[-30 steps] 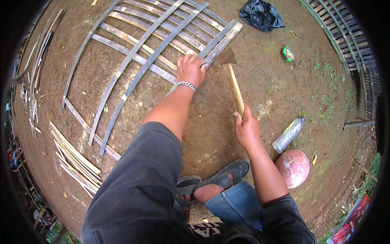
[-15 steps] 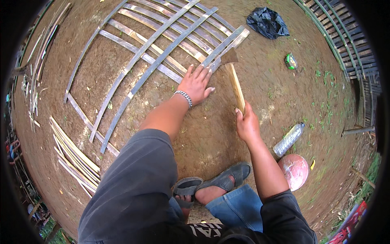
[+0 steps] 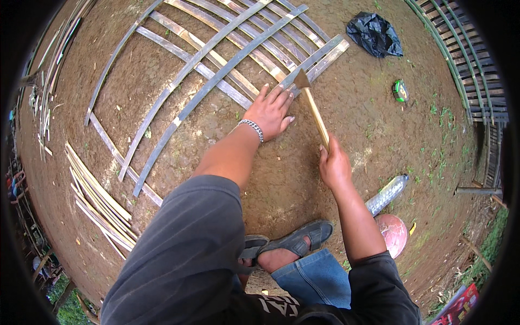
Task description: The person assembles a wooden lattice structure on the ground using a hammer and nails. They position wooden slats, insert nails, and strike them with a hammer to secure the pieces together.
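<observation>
A lattice of crossed bamboo slats [image 3: 218, 77] lies on the bare ground ahead of me. My left hand [image 3: 269, 115] rests flat at its near right corner, fingers spread, fingertips on the end slats [image 3: 325, 54]. A chain bracelet circles that wrist. My right hand [image 3: 335, 164] is closed round the lower end of a hatchet's wooden handle [image 3: 316, 117]. The dark, wedge-shaped hatchet head [image 3: 301, 79] is over the end slats, just beyond my left fingertips. Whether it touches them I cannot tell.
Loose bamboo strips [image 3: 100, 197] lie at the left, with more thin strips [image 3: 57, 59] farther off. To the right are a black plastic bag [image 3: 374, 35], a green tape measure [image 3: 400, 91], a clear bottle [image 3: 389, 193] and a pink round object [image 3: 392, 234]. A slatted bamboo panel [image 3: 474, 59] stands far right.
The hatchet head has tilted and now sits over the slats nearer my left fingers. My left hand keeps its place on the slats. The whole view has shifted slightly.
</observation>
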Demonstrator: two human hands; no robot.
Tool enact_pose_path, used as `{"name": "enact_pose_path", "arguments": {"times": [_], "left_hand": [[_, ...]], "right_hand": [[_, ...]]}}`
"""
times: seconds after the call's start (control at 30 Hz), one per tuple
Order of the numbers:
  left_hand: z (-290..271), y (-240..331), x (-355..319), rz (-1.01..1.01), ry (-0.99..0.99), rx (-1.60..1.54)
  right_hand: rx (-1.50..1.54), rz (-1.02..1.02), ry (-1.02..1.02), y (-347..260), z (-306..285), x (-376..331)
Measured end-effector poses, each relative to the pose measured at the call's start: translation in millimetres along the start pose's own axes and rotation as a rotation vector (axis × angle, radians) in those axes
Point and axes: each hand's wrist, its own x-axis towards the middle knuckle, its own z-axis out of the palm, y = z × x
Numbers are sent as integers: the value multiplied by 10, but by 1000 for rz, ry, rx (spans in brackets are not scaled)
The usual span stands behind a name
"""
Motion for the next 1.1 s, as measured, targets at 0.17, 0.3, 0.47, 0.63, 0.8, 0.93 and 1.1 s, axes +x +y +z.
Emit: {"name": "enact_pose_path", "arguments": {"times": [0.17, 0.3, 0.47, 0.63, 0.8, 0.93, 1.1], "left_hand": [[30, -8, -19, 5, 0, -7], [36, 2, -9, 13, 18, -12], [0, -19, 11, 2, -16, -6], [34, -15, -21, 8, 1, -24], [-11, 36, -36, 12, -52, -17], [55, -38, -42, -2, 12, -13], [8, -3, 5, 3, 30, -37]], "right_hand": [[120, -142, 192, -119, -86, -14], [-14, 0, 36, 12, -5, 0], [48, -40, 135, -4, -49, 84], [55, -127, 164, 3, -40, -3], [5, 71, 25, -12, -44, 12], [217, -249, 364, 1, 47, -28], [-149, 17, 0, 127, 182, 53]]}}
